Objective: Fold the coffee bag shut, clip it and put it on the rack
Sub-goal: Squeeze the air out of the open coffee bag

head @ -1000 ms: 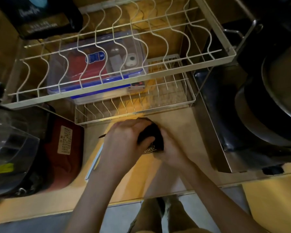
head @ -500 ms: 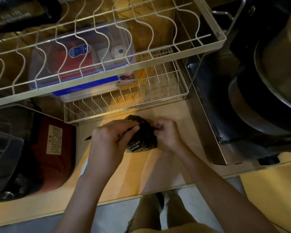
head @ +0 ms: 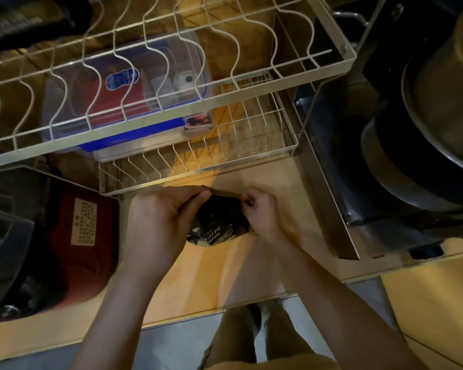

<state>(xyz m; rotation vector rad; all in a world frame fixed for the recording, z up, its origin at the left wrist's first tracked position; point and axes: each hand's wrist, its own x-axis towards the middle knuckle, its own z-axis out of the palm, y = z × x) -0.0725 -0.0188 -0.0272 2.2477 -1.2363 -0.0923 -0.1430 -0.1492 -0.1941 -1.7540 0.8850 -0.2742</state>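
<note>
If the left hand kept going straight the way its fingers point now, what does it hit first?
The left hand points right, across the coffee bag it grips; past that, probably the right hand pinching the other end.

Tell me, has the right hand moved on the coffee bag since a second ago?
Yes. The right hand has slid off the front of the coffee bag to its right top corner, toward the metal stand.

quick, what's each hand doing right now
Left hand: closed on the coffee bag, gripping its top left.
Right hand: closed, pinching the bag's top right edge.
</note>
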